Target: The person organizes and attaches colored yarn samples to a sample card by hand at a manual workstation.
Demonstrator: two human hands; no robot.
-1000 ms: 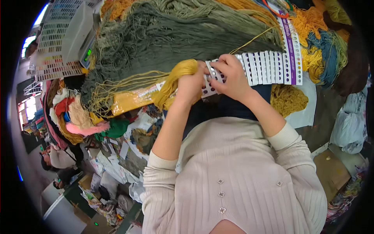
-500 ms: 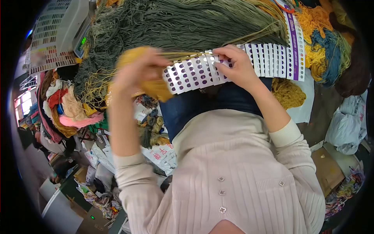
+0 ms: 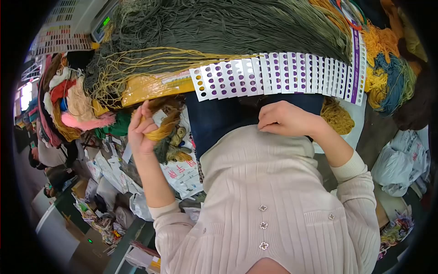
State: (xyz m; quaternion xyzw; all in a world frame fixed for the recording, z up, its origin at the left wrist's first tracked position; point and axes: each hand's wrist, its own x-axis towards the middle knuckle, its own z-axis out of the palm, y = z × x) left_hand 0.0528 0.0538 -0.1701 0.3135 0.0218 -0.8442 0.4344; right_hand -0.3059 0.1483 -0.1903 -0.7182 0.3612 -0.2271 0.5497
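My left hand (image 3: 143, 130) is closed around a bundle of golden yellow yarn (image 3: 164, 125), beside the table's front edge. My right hand (image 3: 285, 118) hovers over my lap with fingers curled in towards the thumb; whether anything is between them is hidden. Beyond it, a row of white hole-punched cards (image 3: 248, 75) with purple dots fans along the front edge. Loose yellow strands (image 3: 182, 53) run from the left end over the top of the cards. Behind them spreads a large heap of dark green yarn (image 3: 219, 29).
Yellow tape (image 3: 148, 89) covers the table edge at left. A scale (image 3: 104, 20) with a green display stands at the far left. Orange yarn (image 3: 376, 39) and blue yarn (image 3: 388, 75) lie at right. White plastic bags (image 3: 397, 160) rest on the floor.
My left hand has drawn the yellow yarn bundle down and towards me, off the cards. My right hand has left the cards and come back over my lap. The view has shifted slightly.
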